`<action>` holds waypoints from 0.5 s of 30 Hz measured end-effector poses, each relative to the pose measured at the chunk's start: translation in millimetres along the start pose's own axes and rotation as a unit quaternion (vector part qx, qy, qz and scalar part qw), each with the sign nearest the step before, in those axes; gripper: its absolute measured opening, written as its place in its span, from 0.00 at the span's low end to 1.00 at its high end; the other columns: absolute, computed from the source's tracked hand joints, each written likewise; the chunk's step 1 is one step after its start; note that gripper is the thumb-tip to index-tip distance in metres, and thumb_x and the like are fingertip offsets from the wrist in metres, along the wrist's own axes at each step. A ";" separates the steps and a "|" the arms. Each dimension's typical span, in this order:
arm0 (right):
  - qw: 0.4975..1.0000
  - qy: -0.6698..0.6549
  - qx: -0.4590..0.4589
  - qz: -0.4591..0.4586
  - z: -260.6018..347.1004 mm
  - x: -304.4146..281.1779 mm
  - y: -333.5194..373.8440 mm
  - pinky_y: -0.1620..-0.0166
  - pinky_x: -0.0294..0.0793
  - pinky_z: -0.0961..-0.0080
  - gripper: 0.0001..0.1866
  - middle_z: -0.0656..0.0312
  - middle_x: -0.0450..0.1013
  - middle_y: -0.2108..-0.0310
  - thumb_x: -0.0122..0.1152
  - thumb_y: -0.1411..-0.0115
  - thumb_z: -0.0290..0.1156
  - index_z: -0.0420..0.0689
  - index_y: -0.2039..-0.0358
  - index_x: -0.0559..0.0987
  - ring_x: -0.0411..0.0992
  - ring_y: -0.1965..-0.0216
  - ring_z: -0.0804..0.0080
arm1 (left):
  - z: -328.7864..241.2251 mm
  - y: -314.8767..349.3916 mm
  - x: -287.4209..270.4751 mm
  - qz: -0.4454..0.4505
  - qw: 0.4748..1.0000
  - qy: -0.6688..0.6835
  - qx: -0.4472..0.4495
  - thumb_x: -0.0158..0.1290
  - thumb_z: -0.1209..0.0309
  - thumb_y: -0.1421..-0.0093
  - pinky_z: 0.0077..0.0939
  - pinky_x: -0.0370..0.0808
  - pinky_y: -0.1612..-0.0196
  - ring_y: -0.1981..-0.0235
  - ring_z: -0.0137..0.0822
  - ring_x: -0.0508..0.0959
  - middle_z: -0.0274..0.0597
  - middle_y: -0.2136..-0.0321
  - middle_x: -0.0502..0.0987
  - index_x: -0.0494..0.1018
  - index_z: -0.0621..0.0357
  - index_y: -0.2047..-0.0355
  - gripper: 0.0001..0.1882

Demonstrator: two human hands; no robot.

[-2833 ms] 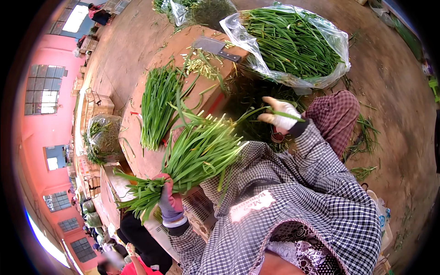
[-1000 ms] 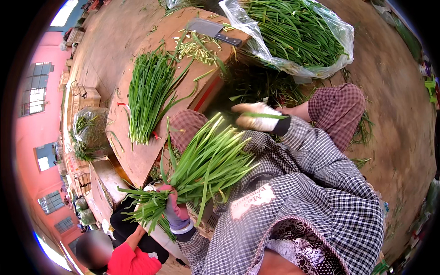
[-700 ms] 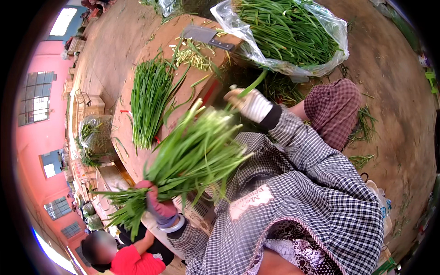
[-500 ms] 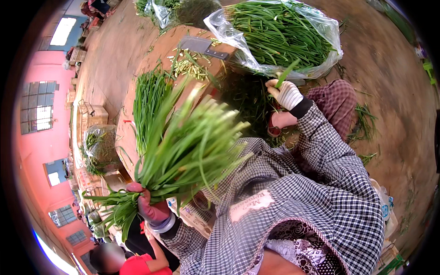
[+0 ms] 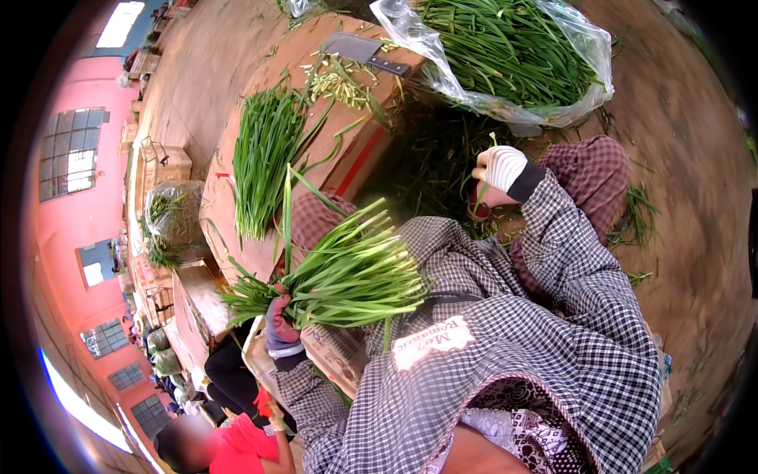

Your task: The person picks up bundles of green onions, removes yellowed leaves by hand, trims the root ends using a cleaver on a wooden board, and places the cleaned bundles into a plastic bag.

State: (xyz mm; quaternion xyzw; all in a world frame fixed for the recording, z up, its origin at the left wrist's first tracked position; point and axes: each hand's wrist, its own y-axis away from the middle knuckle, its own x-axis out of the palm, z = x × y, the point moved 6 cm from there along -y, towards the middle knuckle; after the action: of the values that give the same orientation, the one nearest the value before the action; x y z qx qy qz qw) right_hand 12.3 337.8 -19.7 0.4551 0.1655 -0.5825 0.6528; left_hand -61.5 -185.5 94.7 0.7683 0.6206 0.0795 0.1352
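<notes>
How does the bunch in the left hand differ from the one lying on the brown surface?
The held bunch is gripped in the left hand; the lying bunch rests on the brown surface.
The held bunch fans out at its pale stem ends; the lying bunch is more compact, its stalks nearly parallel.
Both have long, narrow green leaves.

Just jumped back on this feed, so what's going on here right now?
A seated person's left hand grips a bunch of long green stalks near its leafy end, pale ends pointing right. The right hand is out to the right, away from the bunch, with a thin green blade in its fingers. On the low table lie another bunch, a cleaver and small cut pieces. Beyond is an open plastic bag full of stalks.
</notes>
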 end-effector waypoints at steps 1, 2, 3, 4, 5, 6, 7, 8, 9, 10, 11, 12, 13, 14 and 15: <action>0.993 0.021 -0.105 -0.040 16.8 1.0 -3.1 0.64 0.75 0.61 0.17 0.47 0.76 0.70 0.55 0.45 0.40 0.38 0.66 0.81 0.76 0.68 0.52 | 1.1 0.4 1.5 -0.042 0.996 0.072 -0.045 0.46 0.74 0.42 0.32 0.75 0.54 0.62 0.35 0.75 0.41 0.63 0.73 0.70 0.66 0.58 0.12; 0.997 -0.013 -0.070 -0.024 16.5 7.3 -5.8 0.63 0.75 0.61 0.18 0.47 0.76 0.70 0.56 0.45 0.41 0.38 0.65 0.81 0.76 0.68 0.53 | 6.9 -1.0 -2.5 -0.028 0.994 0.089 -0.052 0.46 0.74 0.42 0.32 0.76 0.55 0.61 0.37 0.76 0.42 0.62 0.74 0.69 0.65 0.57 0.13; 0.998 -0.046 -0.036 -0.008 19.3 16.4 -7.6 0.63 0.75 0.61 0.19 0.47 0.77 0.70 0.56 0.45 0.42 0.39 0.64 0.81 0.76 0.68 0.53 | 14.4 -4.2 -9.2 -0.013 0.992 0.107 -0.059 0.46 0.74 0.42 0.33 0.77 0.55 0.61 0.38 0.77 0.44 0.62 0.75 0.69 0.65 0.56 0.14; 0.997 -0.076 -0.011 0.005 40.0 5.6 1.9 0.63 0.75 0.61 0.20 0.47 0.77 0.70 0.57 0.46 0.43 0.40 0.62 0.81 0.76 0.68 0.53 | 20.7 -6.9 -15.8 -0.016 0.991 0.115 -0.069 0.46 0.74 0.42 0.34 0.77 0.56 0.61 0.38 0.77 0.44 0.61 0.75 0.69 0.64 0.55 0.14; 0.996 -0.075 -0.045 -0.014 47.9 9.1 -0.6 0.62 0.75 0.61 0.20 0.48 0.77 0.70 0.57 0.46 0.44 0.41 0.61 0.81 0.76 0.67 0.53 | 27.0 -9.2 -22.8 -0.019 0.989 0.123 -0.078 0.46 0.74 0.42 0.34 0.78 0.56 0.61 0.39 0.78 0.45 0.61 0.76 0.69 0.64 0.55 0.15; 0.995 -0.069 -0.066 -0.027 51.9 18.3 -7.8 0.62 0.75 0.61 0.20 0.47 0.77 0.70 0.58 0.46 0.44 0.41 0.61 0.81 0.76 0.67 0.53 | 33.5 -9.4 -30.2 -0.023 0.987 0.132 -0.087 0.46 0.74 0.42 0.35 0.78 0.57 0.61 0.40 0.78 0.46 0.61 0.76 0.69 0.63 0.55 0.15; 0.994 -0.062 -0.084 -0.041 54.1 24.1 -14.7 0.61 0.75 0.61 0.20 0.47 0.77 0.70 0.58 0.46 0.44 0.42 0.61 0.81 0.77 0.67 0.53 | 33.0 -9.3 -25.9 -0.022 0.986 0.137 -0.095 0.47 0.75 0.42 0.34 0.78 0.57 0.61 0.39 0.78 0.44 0.61 0.75 0.69 0.63 0.54 0.15; 0.993 -0.058 -0.088 -0.051 57.1 22.9 -19.7 0.61 0.75 0.62 0.19 0.47 0.77 0.70 0.58 0.46 0.44 0.42 0.61 0.81 0.77 0.66 0.53 | 25.9 -9.1 -15.4 -0.020 0.984 0.142 -0.101 0.47 0.77 0.42 0.32 0.78 0.57 0.62 0.37 0.77 0.42 0.62 0.75 0.69 0.62 0.54 0.15; 0.992 -0.054 -0.093 -0.060 61.6 21.0 -25.0 0.61 0.75 0.62 0.19 0.47 0.77 0.69 0.58 0.46 0.43 0.42 0.61 0.81 0.76 0.66 0.53 | 23.4 -10.9 -10.1 -0.018 0.983 0.148 -0.107 0.48 0.78 0.42 0.31 0.78 0.57 0.63 0.36 0.77 0.41 0.62 0.74 0.70 0.62 0.53 0.16; 0.991 -0.052 -0.103 -0.067 71.6 17.3 -30.7 0.60 0.75 0.62 0.19 0.47 0.77 0.69 0.59 0.46 0.43 0.42 0.61 0.81 0.76 0.66 0.53 | 22.8 -11.2 -11.3 -0.005 0.983 0.153 -0.097 0.48 0.78 0.42 0.32 0.77 0.56 0.62 0.36 0.77 0.40 0.63 0.74 0.70 0.61 0.54 0.15; 0.989 -0.052 -0.117 -0.071 82.7 12.9 -37.5 0.60 0.75 0.62 0.19 0.47 0.77 0.69 0.59 0.46 0.43 0.42 0.61 0.81 0.76 0.66 0.53 | 23.1 -9.6 -14.9 -0.017 0.984 0.155 -0.090 0.48 0.78 0.43 0.32 0.77 0.56 0.62 0.36 0.76 0.39 0.63 0.74 0.70 0.61 0.54 0.15; 0.987 -0.052 -0.132 -0.074 94.8 7.5 -45.6 0.59 0.75 0.63 0.19 0.47 0.77 0.69 0.59 0.47 0.43 0.42 0.62 0.81 0.76 0.66 0.52 | 23.3 -7.5 -17.9 -0.029 0.984 0.157 -0.084 0.48 0.78 0.43 0.32 0.77 0.56 0.62 0.36 0.76 0.39 0.63 0.74 0.70 0.61 0.54 0.15; 0.985 -0.051 -0.143 -0.078 107.9 -1.4 -52.1 0.59 0.75 0.63 0.19 0.47 0.77 0.69 0.59 0.47 0.43 0.42 0.62 0.81 0.76 0.66 0.52 | 23.3 -8.5 -19.8 -0.037 0.983 0.159 -0.079 0.48 0.78 0.43 0.32 0.76 0.56 0.61 0.36 0.76 0.39 0.63 0.74 0.70 0.61 0.55 0.15; 0.981 -0.064 -0.166 -0.082 121.8 -7.5 -59.1 0.58 0.75 0.63 0.19 0.47 0.77 0.69 0.59 0.47 0.43 0.42 0.61 0.81 0.76 0.65 0.52 | 27.9 -10.0 -20.6 -0.027 0.982 0.167 -0.080 0.48 0.77 0.43 0.32 0.76 0.56 0.61 0.37 0.77 0.40 0.62 0.74 0.70 0.61 0.54 0.15; 0.972 -0.093 -0.201 -0.085 134.5 -15.5 -65.5 0.60 0.76 0.65 0.19 0.47 0.77 0.69 0.59 0.47 0.43 0.41 0.61 0.81 0.77 0.68 0.54 | 32.6 -13.3 -21.5 -0.018 0.981 0.175 -0.080 0.48 0.76 0.43 0.33 0.77 0.56 0.61 0.37 0.77 0.41 0.61 0.75 0.70 0.60 0.54 0.15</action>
State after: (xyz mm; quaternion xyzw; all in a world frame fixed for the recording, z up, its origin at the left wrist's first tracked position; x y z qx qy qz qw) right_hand -93.7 247.5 37.0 0.2433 0.2557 -0.6301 0.6917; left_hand -69.2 -207.5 60.6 0.7179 0.6399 0.2598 0.0871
